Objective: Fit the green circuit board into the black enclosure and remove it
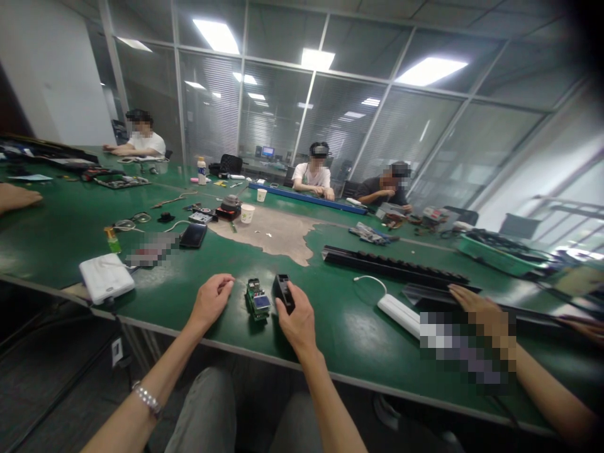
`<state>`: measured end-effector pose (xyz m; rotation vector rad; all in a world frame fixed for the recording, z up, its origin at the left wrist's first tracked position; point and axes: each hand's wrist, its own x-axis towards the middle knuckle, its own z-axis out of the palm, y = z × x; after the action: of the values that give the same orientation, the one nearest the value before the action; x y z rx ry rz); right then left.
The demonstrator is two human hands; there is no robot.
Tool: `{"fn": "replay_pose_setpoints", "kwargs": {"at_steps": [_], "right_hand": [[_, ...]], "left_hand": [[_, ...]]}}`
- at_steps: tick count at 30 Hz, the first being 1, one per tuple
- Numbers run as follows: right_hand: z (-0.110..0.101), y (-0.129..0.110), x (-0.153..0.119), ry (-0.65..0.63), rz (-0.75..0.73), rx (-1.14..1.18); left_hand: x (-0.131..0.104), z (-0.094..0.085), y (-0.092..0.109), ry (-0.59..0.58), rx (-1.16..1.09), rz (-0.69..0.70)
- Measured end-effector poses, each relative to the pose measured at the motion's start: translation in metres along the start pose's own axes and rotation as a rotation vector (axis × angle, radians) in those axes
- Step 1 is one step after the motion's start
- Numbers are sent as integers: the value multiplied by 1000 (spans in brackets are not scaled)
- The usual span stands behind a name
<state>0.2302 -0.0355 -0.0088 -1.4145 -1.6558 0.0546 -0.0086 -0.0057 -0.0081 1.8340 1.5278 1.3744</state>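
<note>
Right hand [293, 321] closed on a small black plastic block [282, 288] on the green table [358, 333]: light, rigid, best pinched by its sides. Left hand [212, 301] loosely curled, empty, beside a fragile circuit module [257, 301]; edges only

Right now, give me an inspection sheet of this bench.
Surface: green table, a worn bare patch mid-table.
Job's things: small green circuit module between the hands; black part.
Clutter: white box, dark phone, paper cups, black tray strip.
Hands: left hand loosely curled on the table beside the module; right hand, fingers on the black part.
Cables: white cable looping from a white bar.
Surroundings: glass partitions, ceiling lights, three seated people opposite; another person's hand at right.
</note>
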Motion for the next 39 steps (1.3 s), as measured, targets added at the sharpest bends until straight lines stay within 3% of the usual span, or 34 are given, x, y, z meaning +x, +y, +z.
{"fn": "replay_pose_setpoints", "kwargs": {"at_steps": [7,15,19,23,27,31,39], "right_hand": [[-2,3,-3,157,40,35],[2,6,-8,1,-24,4],[-1,1,-6,25,6,40],[-11,-20,1,52,85,131],[-19,-52,6,5,46,192],[-11,-73,10,-39,12,144],[7,-88,9,-126,-71,31]], "left_hand": [[0,0,1,7,3,1],[0,0,1,4,-6,0],[0,0,0,7,19,19],[0,-3,0,0,23,32],[-2,-5,1,9,15,38],[-2,-6,1,13,-1,30],[-1,-7,-3,18,-50,25]]}}
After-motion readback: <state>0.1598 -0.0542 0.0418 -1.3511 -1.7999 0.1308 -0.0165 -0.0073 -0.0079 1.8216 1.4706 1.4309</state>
